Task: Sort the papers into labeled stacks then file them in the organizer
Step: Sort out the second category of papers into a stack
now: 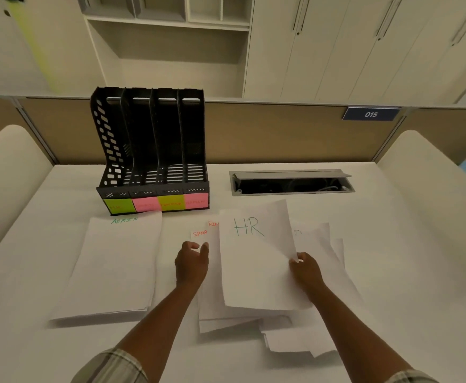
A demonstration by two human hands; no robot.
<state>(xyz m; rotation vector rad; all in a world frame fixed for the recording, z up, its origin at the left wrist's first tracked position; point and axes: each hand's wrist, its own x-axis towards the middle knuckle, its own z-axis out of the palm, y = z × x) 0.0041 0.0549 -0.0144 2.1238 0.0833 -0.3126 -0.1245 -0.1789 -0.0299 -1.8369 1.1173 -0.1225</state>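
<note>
Right hand fingers pinching "HR" sheet, left hand fingers loosely curled, "ADMIN" stack beside

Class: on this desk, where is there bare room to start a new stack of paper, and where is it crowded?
Free: the desk right of the loose papers, below the cable hatch; also the near left corner, below the ADMIN stack. Crowded: the middle, around the HR sheet.

Organizer behind ADMIN stack; loose pile right of stack
</note>
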